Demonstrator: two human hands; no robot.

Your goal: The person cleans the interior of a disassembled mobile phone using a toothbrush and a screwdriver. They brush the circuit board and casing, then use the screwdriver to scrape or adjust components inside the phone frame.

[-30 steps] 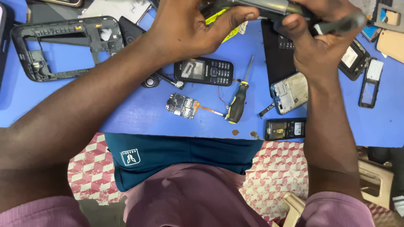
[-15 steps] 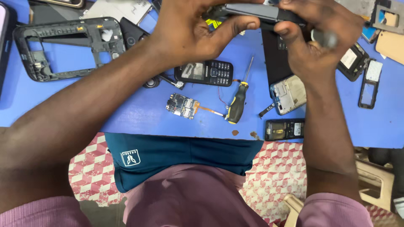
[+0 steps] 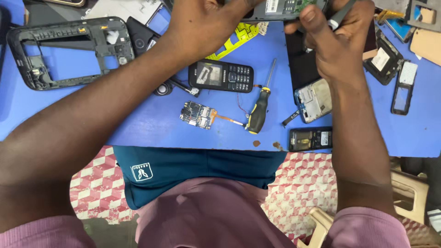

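The opened phone is being held up over the far edge of the blue worktop, with its back off and its green board showing. The left hand is wrapping its grip around the left end of the phone, fingers pressed tight on it. The right hand is pinching a thin grey tool in its grip, and the tool is pointing up toward the right end of the phone. The right thumb is touching the phone's lower edge.

Under the hands, a small black keypad phone is lying flat near the middle of the worktop. Just beside it a screwdriver with a black and yellow handle is lying with its tip pointing to the far edge. A little circuit board is sitting left of the handle, with an orange strip reaching toward it. A big black phone frame is lying at the far left corner. A flat battery is resting by the near edge, and a silver phone part is lying just beyond it. More phone shells are lying along the right side.
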